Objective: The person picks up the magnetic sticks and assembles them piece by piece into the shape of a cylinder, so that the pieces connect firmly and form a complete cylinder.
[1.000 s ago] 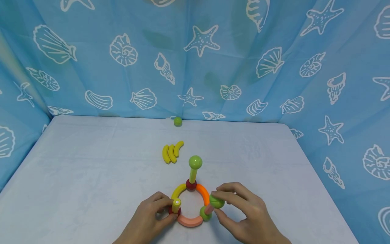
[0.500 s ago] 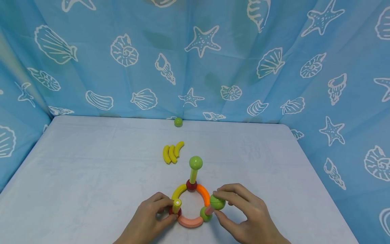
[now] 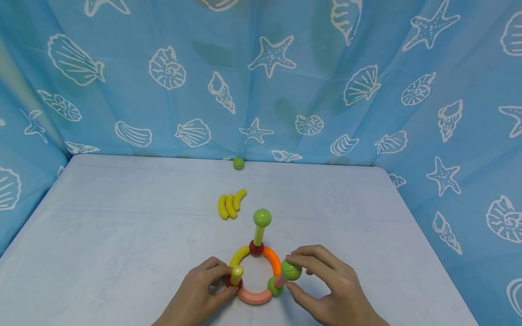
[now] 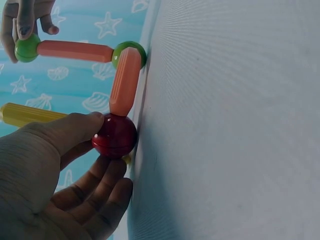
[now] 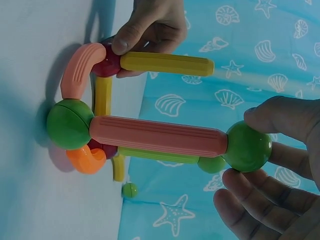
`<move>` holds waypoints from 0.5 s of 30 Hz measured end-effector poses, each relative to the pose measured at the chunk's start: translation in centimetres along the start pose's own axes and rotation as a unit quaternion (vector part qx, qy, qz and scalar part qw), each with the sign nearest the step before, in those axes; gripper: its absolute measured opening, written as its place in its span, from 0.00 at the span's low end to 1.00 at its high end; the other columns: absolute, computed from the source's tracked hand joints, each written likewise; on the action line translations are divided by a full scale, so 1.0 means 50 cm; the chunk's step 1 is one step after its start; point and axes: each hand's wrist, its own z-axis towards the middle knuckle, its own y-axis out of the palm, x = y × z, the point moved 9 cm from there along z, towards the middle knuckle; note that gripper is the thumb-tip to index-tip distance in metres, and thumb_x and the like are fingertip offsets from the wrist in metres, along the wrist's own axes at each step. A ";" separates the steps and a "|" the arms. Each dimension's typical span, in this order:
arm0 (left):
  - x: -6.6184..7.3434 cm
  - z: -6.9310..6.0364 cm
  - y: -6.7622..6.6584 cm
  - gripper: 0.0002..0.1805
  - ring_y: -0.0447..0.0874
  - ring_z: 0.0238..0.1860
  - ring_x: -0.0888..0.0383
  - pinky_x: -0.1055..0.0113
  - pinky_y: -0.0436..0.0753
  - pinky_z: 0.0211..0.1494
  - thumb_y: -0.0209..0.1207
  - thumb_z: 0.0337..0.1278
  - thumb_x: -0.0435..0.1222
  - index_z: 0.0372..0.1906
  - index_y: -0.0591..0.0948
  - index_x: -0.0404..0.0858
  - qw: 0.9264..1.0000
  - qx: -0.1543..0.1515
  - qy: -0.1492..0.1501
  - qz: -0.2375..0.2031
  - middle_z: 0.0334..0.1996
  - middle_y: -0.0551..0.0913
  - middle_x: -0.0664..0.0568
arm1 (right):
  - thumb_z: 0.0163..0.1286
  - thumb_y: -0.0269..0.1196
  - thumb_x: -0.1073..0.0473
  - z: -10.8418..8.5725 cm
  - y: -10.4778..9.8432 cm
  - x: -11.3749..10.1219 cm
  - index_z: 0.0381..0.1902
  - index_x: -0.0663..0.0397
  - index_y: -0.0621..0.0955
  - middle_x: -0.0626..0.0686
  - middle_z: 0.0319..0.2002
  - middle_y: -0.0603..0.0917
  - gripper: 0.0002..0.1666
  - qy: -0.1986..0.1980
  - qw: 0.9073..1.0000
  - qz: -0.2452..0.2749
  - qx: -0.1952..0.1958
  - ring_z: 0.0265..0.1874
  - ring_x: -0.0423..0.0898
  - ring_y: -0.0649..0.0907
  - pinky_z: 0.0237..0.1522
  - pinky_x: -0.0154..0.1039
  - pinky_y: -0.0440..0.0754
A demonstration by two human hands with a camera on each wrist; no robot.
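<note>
On the table, curved yellow, orange (image 3: pixel 272 259) and pink (image 3: pixel 254 297) pieces form a ring joined by balls. Thumb and fingers of my left hand (image 3: pixel 205 283) pinch the dark red ball (image 4: pixel 116 136) at the ring's left, from which a yellow rod (image 5: pixel 167 64) stands up with a bare top end. My right hand (image 3: pixel 332 285) holds a green ball (image 5: pixel 248 146) between thumb and fingertips. That ball caps an upright pink rod (image 5: pixel 159 136) rising from a lower green ball (image 5: pixel 70 124). At the back of the ring, a light green rod (image 3: pixel 258 236) carries another green ball (image 3: pixel 262 218).
Beyond the ring lie three curved yellow pieces (image 3: pixel 230 206) side by side. A loose green ball (image 3: pixel 239 163) rests near the far edge of the white-covered table (image 3: pixel 122 235). Behind it hangs a blue curtain (image 3: pixel 310 90) printed with shells and starfish.
</note>
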 end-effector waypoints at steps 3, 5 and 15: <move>0.001 -0.001 0.000 0.13 0.76 0.36 0.68 0.71 0.81 0.40 0.73 0.53 0.37 0.44 0.87 0.47 1.000 0.004 0.004 0.001 0.38 0.77 0.67 | 0.62 0.74 0.52 -0.001 0.001 0.001 0.54 0.46 0.83 0.45 0.47 0.81 0.22 0.009 1.000 -0.002 -0.005 0.39 0.41 0.82 0.36 0.28 0.81; 0.001 -0.002 -0.001 0.13 0.76 0.36 0.68 0.71 0.81 0.40 0.73 0.53 0.37 0.44 0.87 0.47 1.000 0.008 0.006 0.003 0.38 0.77 0.67 | 0.61 0.74 0.51 -0.001 0.001 0.001 0.54 0.44 0.83 0.44 0.47 0.81 0.22 0.018 1.000 -0.005 -0.008 0.39 0.40 0.82 0.36 0.30 0.82; -0.001 0.000 0.000 0.12 0.76 0.36 0.68 0.71 0.81 0.40 0.73 0.53 0.37 0.44 0.87 0.47 1.000 0.002 -0.001 0.002 0.38 0.77 0.67 | 0.63 0.72 0.48 0.000 -0.001 0.006 0.54 0.45 0.83 0.43 0.47 0.81 0.22 0.025 1.000 -0.011 -0.010 0.40 0.40 0.81 0.35 0.29 0.81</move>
